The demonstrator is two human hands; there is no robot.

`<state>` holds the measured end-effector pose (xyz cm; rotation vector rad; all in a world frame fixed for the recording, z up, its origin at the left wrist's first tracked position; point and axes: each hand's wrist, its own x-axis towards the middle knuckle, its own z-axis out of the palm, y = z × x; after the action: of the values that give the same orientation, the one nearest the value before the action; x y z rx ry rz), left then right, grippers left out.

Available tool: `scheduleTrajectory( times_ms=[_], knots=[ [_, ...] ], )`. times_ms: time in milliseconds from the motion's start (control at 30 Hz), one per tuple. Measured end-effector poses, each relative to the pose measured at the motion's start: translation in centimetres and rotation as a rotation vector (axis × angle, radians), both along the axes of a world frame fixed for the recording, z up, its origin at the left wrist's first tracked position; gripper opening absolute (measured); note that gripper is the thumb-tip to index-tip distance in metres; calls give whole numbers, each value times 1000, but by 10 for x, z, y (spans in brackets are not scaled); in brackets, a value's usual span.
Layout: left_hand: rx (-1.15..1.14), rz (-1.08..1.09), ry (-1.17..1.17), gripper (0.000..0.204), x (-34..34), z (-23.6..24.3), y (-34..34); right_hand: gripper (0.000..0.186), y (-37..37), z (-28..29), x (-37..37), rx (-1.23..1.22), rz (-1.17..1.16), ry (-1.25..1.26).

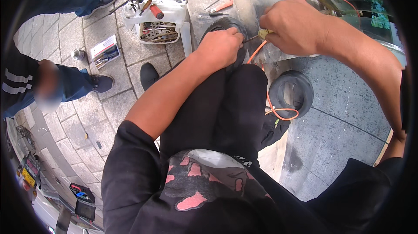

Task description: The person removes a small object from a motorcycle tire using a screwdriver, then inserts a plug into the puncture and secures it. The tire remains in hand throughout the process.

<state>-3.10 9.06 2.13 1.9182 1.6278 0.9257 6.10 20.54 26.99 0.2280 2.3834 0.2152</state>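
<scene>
A black rubber tyre [214, 27] is propped upright at my knees. My left hand [222, 49] grips it, fingers curled at its right side. My right hand [291, 25], just right of the tyre, is closed on a tool with a yellow handle [264, 34], whose thin metal shaft reaches left to my left fingertips; its tip is hidden. An orange hose [257, 51] runs below my right hand and loops down beside a second black tyre or tube [305, 90] lying at my right.
A white toolbox [183, 14], red-handled tool [224, 5], tray of tools [111, 41] and can [78, 54] lie ahead and left. Two people [65, 81] are at the left. A dark open case [85, 195] is lower left. A metal-framed glass panel [370, 3] stands upper right.
</scene>
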Motion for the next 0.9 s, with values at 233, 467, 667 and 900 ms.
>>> scheduleTrajectory(
  times_ms=[233,467,667,900],
  knots=[
    [17,-9,-21,19,5,-9,0,13,-5,-6,-3,-72,345,-100],
    [31,-52,-12,18,5,-11,2,20,-7,-14,5,-143,-270,-9],
    [-7,-74,-6,18,8,-8,2,36,-18,-6,-19,-83,-1264,-91],
    [-38,-15,-40,19,-4,-1,2,26,4,-11,-11,-26,-234,-77]
  ],
)
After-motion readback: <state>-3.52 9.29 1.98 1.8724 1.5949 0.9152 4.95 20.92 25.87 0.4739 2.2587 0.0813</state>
